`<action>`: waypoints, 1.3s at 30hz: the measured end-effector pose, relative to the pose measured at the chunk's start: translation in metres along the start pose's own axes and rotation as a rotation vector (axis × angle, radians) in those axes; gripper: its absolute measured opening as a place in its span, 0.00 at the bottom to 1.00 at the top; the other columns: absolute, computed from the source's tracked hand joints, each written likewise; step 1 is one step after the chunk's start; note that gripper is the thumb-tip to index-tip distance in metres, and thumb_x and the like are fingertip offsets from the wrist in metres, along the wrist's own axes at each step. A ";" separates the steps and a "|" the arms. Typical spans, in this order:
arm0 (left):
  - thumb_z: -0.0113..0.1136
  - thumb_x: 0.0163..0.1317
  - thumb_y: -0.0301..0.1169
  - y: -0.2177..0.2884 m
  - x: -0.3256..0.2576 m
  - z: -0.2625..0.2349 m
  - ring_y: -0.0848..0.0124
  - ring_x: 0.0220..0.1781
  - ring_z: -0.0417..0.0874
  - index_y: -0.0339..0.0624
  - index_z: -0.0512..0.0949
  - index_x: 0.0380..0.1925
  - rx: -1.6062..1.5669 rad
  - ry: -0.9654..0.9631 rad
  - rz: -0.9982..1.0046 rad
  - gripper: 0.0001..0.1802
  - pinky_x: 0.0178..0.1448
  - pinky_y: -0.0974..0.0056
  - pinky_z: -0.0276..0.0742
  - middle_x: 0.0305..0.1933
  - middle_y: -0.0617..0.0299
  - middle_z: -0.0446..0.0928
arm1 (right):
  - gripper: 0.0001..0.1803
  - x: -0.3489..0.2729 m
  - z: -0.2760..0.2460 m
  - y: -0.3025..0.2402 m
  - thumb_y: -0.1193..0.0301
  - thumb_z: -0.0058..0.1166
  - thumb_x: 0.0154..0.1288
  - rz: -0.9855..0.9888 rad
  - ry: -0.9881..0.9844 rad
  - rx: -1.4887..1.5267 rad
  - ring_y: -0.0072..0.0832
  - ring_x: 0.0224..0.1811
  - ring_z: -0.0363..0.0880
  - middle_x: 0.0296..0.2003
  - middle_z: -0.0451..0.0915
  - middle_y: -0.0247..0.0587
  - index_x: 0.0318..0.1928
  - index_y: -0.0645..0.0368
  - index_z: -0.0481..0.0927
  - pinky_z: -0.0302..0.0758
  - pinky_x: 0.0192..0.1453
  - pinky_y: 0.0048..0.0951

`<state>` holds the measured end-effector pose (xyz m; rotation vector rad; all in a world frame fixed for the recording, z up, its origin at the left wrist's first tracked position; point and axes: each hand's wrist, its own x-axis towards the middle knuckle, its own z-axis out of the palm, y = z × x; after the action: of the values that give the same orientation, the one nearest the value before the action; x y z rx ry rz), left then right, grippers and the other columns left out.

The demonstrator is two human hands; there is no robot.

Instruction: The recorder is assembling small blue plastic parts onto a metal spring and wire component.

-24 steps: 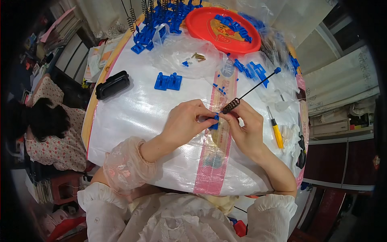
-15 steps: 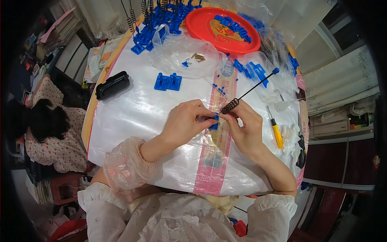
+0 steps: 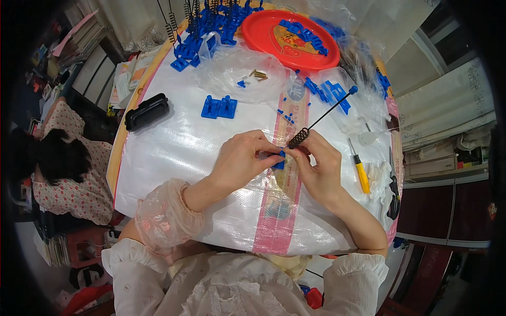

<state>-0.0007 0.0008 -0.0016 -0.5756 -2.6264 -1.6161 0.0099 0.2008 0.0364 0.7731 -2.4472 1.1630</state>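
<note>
Over the middle of the table my two hands meet. My left hand (image 3: 246, 157) is closed, thumb and forefinger pinching a small blue plastic base (image 3: 279, 162) with a flat square foot. My right hand (image 3: 317, 166) grips the coiled end of a black spring rod (image 3: 325, 115), which slants up to the right and ends in a blue knob (image 3: 353, 90). The coil's lower end meets the blue base between my fingertips; fingers hide the exact joint. Left of them stand two blue bases (image 3: 219, 107) with upright posts.
At the back are a red tray (image 3: 253, 39) of blue parts, several blue bases with spring rods (image 3: 211, 26), and a plastic bag (image 3: 232, 73) with brass pins. Right lie a yellow-handled screwdriver (image 3: 362, 176) and black-handled scissors (image 3: 393, 197). A black case (image 3: 147, 112) lies left; a person (image 3: 71, 163) sits beyond.
The spring rod has tilted a little, its blue knob shifting slightly left and up. Both hands stay almost in place, with the same hold.
</note>
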 end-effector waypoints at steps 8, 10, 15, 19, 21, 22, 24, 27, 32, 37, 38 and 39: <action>0.80 0.58 0.32 -0.002 0.000 0.000 0.72 0.27 0.79 0.42 0.92 0.39 0.028 -0.003 0.013 0.10 0.34 0.66 0.74 0.30 0.63 0.82 | 0.08 0.001 0.000 -0.002 0.83 0.68 0.63 0.004 0.001 0.033 0.40 0.31 0.83 0.34 0.80 0.47 0.42 0.68 0.83 0.77 0.34 0.35; 0.80 0.58 0.32 -0.001 0.000 -0.001 0.72 0.27 0.79 0.43 0.92 0.40 0.016 -0.010 0.005 0.11 0.34 0.66 0.74 0.31 0.63 0.82 | 0.08 0.002 -0.005 -0.003 0.83 0.67 0.63 0.015 0.002 0.010 0.37 0.31 0.82 0.34 0.80 0.46 0.42 0.68 0.83 0.76 0.33 0.34; 0.80 0.58 0.32 0.001 0.000 -0.001 0.73 0.27 0.79 0.44 0.93 0.40 0.010 -0.016 -0.013 0.11 0.34 0.66 0.73 0.31 0.62 0.83 | 0.07 0.004 -0.006 -0.002 0.83 0.68 0.63 -0.012 0.080 0.046 0.31 0.28 0.78 0.32 0.78 0.43 0.41 0.68 0.84 0.73 0.31 0.30; 0.78 0.58 0.35 0.003 0.001 -0.004 0.68 0.31 0.82 0.47 0.93 0.40 0.020 -0.044 -0.058 0.11 0.37 0.62 0.77 0.33 0.62 0.84 | 0.07 0.003 -0.005 -0.003 0.83 0.68 0.64 0.004 0.056 0.046 0.29 0.27 0.76 0.31 0.77 0.42 0.40 0.68 0.84 0.72 0.30 0.29; 0.78 0.58 0.36 0.004 0.002 -0.005 0.66 0.32 0.84 0.48 0.93 0.40 0.027 -0.057 -0.078 0.11 0.39 0.61 0.79 0.34 0.62 0.85 | 0.07 0.003 -0.005 -0.003 0.83 0.68 0.64 0.009 0.050 0.049 0.29 0.27 0.76 0.31 0.76 0.42 0.41 0.68 0.83 0.72 0.30 0.29; 0.78 0.58 0.36 0.005 0.002 -0.005 0.66 0.32 0.84 0.48 0.93 0.40 0.024 -0.056 -0.079 0.11 0.39 0.60 0.79 0.34 0.62 0.84 | 0.07 0.003 -0.004 -0.002 0.83 0.68 0.64 0.016 0.045 0.051 0.29 0.27 0.77 0.31 0.76 0.42 0.41 0.68 0.83 0.72 0.30 0.29; 0.78 0.58 0.35 0.004 0.001 -0.004 0.68 0.31 0.82 0.47 0.93 0.40 0.021 -0.042 -0.051 0.11 0.37 0.62 0.77 0.33 0.62 0.84 | 0.07 0.002 -0.004 -0.002 0.82 0.68 0.64 0.021 0.040 0.053 0.30 0.27 0.77 0.31 0.76 0.43 0.41 0.68 0.83 0.72 0.30 0.29; 0.80 0.58 0.32 0.000 0.001 -0.002 0.72 0.27 0.78 0.43 0.92 0.40 0.023 -0.014 0.007 0.11 0.34 0.66 0.73 0.31 0.62 0.82 | 0.07 0.003 -0.003 -0.002 0.82 0.68 0.64 0.013 0.038 0.051 0.31 0.27 0.76 0.31 0.76 0.43 0.41 0.68 0.83 0.72 0.30 0.30; 0.80 0.57 0.32 0.001 0.001 -0.001 0.72 0.27 0.78 0.42 0.92 0.39 0.018 -0.010 -0.008 0.11 0.34 0.66 0.73 0.31 0.63 0.82 | 0.08 0.003 -0.004 -0.002 0.82 0.69 0.64 0.006 0.028 0.042 0.32 0.27 0.76 0.31 0.76 0.44 0.40 0.69 0.82 0.72 0.30 0.31; 0.80 0.58 0.32 0.000 0.001 -0.001 0.72 0.27 0.78 0.42 0.92 0.39 0.015 -0.010 -0.006 0.11 0.34 0.66 0.73 0.30 0.63 0.82 | 0.08 0.002 -0.002 -0.001 0.82 0.69 0.63 0.015 0.033 0.052 0.32 0.26 0.76 0.31 0.75 0.44 0.38 0.69 0.81 0.71 0.29 0.31; 0.80 0.58 0.32 -0.001 0.001 -0.001 0.72 0.27 0.78 0.42 0.92 0.39 0.015 -0.009 -0.001 0.11 0.34 0.66 0.73 0.30 0.63 0.81 | 0.08 0.002 -0.002 -0.001 0.82 0.69 0.63 0.018 0.033 0.058 0.32 0.26 0.76 0.31 0.75 0.44 0.38 0.69 0.80 0.71 0.29 0.31; 0.80 0.58 0.32 0.000 0.001 -0.001 0.72 0.27 0.78 0.42 0.92 0.39 0.017 -0.009 -0.001 0.11 0.34 0.66 0.73 0.30 0.63 0.81 | 0.08 0.002 -0.002 -0.001 0.82 0.69 0.63 0.012 0.032 0.053 0.32 0.26 0.76 0.31 0.75 0.44 0.38 0.69 0.80 0.71 0.29 0.31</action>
<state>-0.0022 0.0001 -0.0010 -0.5823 -2.6446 -1.5942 0.0092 0.2014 0.0395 0.7504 -2.4072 1.2403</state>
